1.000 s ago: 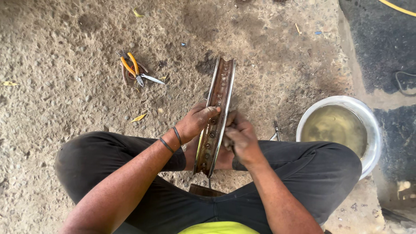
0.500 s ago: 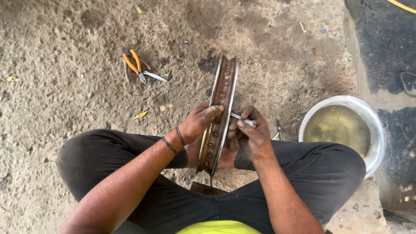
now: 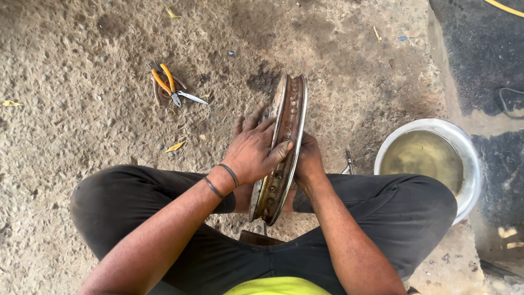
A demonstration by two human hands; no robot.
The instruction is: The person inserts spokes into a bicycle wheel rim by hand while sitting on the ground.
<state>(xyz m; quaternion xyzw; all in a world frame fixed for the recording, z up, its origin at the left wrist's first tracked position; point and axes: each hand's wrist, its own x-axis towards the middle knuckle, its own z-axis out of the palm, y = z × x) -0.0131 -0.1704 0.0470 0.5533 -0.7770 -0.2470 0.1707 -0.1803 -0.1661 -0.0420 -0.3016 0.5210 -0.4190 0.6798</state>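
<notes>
Rusty wheel rim [image 3: 287, 136] stands upright, left hand [image 3: 255, 150] spread around it, right hand [image 3: 309, 161] gripping its other side.

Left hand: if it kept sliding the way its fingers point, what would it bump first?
The left hand points up along the rusty wheel rim. Beyond lies only bare gritty ground, so the way looks free, though depth is unclear.
</notes>
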